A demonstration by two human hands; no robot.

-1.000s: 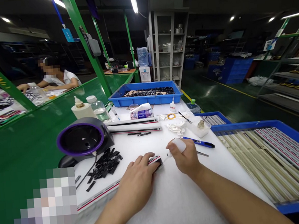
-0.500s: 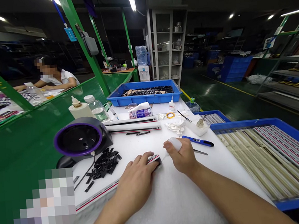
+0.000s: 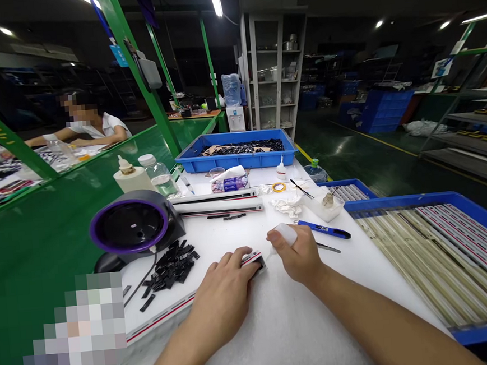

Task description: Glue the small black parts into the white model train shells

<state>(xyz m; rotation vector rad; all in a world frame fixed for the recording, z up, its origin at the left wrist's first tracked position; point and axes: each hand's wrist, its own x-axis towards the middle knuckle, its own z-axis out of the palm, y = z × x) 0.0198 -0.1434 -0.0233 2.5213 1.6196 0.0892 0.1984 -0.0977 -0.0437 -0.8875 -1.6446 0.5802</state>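
In the head view, my left hand (image 3: 224, 293) is wrapped over the far end of a long white strip (image 3: 164, 320) with a red line and dark slots. The strip runs from the lower left and lies on the white tabletop (image 3: 296, 319). My right hand (image 3: 300, 257) grips a small white squeeze bottle (image 3: 288, 233), tipped with its nozzle toward the strip's end; whether the tip touches cannot be made out. Left of my left hand is a loose pile of small black pieces (image 3: 172, 267). Tweezers (image 3: 328, 248) and a blue pen-like tool (image 3: 325, 229) lie just beyond my right hand.
A round black device with a purple ring (image 3: 129, 222) stands at left. Two more strips (image 3: 220, 211) lie farther back, before a blue tray (image 3: 237, 161). At right, a blue bin (image 3: 438, 196) holds long strips. A co-worker (image 3: 99, 126) sits beyond the green partition.
My hands, the strip and the bottle stay nearly in place; the view has shifted slightly. The co-worker's arm reaches farther left.
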